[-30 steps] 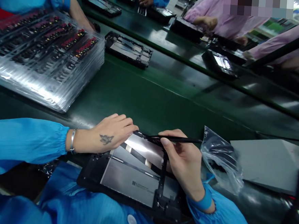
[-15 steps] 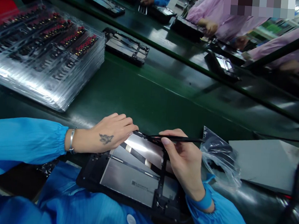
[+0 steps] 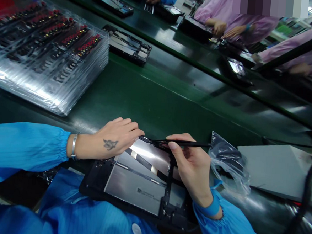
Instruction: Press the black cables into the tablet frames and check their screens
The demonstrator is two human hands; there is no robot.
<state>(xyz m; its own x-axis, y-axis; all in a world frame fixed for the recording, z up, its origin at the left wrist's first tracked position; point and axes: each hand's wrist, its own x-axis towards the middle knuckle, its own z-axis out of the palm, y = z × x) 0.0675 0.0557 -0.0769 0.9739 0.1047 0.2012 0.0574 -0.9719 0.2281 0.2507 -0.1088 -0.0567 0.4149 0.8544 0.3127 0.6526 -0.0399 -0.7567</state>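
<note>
An opened tablet frame (image 3: 137,187) with silver panels lies in front of me, partly on my lap at the belt's near edge. My left hand (image 3: 117,139) rests on its far left corner, fingers curled and pressed down on the edge. My right hand (image 3: 192,166) pinches thin black tweezers (image 3: 183,143), held level, their tip at the frame's far edge close to my left fingertips. Both arms wear blue sleeves; a bracelet sits on the left wrist.
A stack of clear plastic trays (image 3: 45,52) with small parts stands at the left. More tablet frames (image 3: 129,45) ride the green conveyor belt (image 3: 173,97). A crumpled plastic bag (image 3: 227,161) and a grey flat box (image 3: 277,168) lie right of me. Other people's hands work across the belt.
My hands have hardly moved. The tablet frames on the belt have drifted left, and a person's arm at the upper left has gone out of view.
</note>
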